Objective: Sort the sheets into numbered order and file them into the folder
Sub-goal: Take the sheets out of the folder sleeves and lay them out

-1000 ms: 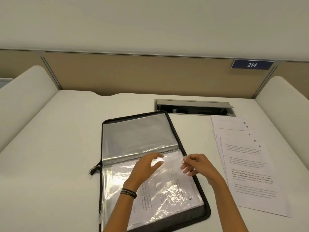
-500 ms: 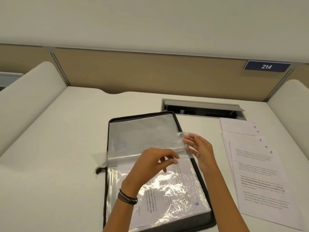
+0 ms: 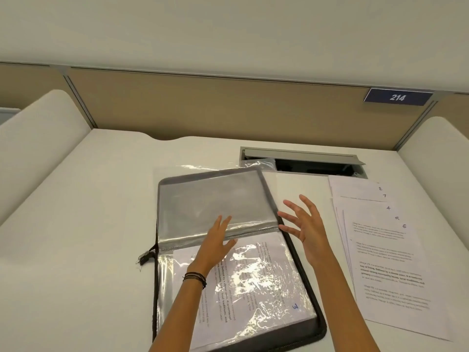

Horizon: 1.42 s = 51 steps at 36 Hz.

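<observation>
A black zip folder lies open on the desk, its clear sleeves spread both ways. The near sleeve holds a printed sheet marked 3. An empty clear sleeve has flipped over onto the far half. My left hand rests flat with straight fingers over the spine, touching that sleeve. My right hand hovers open with spread fingers just right of the folder's edge, holding nothing. A fanned stack of numbered sheets lies to the right, with the sheet marked 6 on top.
A grey cable hatch stands open in the desk behind the folder. White curved dividers flank both sides and a tan partition with a blue 214 plate closes the back.
The clear sleeve that both hands were lifting has turned over onto the far half. Both hands have let go and opened; the right hand has drawn away to the right.
</observation>
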{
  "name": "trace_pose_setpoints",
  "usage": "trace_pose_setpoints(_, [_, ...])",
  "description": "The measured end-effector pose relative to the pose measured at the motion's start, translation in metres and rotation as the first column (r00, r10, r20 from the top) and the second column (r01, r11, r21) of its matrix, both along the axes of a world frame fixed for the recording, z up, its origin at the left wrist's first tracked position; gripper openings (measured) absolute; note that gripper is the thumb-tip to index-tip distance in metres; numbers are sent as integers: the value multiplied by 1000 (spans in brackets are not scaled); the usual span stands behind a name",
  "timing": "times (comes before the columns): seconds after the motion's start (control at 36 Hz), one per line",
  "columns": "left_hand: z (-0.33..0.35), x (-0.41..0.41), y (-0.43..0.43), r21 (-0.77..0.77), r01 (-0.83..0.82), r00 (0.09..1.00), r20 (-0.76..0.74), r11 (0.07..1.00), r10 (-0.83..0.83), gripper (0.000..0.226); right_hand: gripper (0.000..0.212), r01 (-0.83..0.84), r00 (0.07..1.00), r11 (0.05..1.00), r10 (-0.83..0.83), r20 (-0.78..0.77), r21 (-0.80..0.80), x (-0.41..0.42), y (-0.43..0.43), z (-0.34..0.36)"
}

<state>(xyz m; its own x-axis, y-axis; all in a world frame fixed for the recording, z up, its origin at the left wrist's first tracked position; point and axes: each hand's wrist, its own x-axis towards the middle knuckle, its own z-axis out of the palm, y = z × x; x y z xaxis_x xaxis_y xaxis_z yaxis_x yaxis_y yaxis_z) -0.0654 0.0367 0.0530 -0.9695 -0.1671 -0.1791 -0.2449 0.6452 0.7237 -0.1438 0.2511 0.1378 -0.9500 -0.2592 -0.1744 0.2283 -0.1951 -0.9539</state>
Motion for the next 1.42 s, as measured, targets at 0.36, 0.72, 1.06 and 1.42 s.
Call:
trace_pose_setpoints(0.36, [-38, 9, 14, -241, 44, 997, 69, 970, -29, 60, 26, -20, 986, 957, -29, 162, 290, 12, 40, -42])
trace_pose_setpoints(0.72, [-52, 21, 69, -230, 210, 973, -40, 950, -225, 91, 18, -258, 960, 777, 141, 240, 575, 31, 56, -76])
trace_pose_setpoints(1.06, [-81, 22, 120, -218, -41, 983, -185, 975, 0, 74, 22, -216, 974, 736, 117, 194, 642, 47, 59, -90])
trace_pose_setpoints(1.42, [-88, 20, 117, -238, -1, 977, -209, 971, -50, 69, 26, -123, 992, 718, 81, 94, 685, 56, 62, -89])
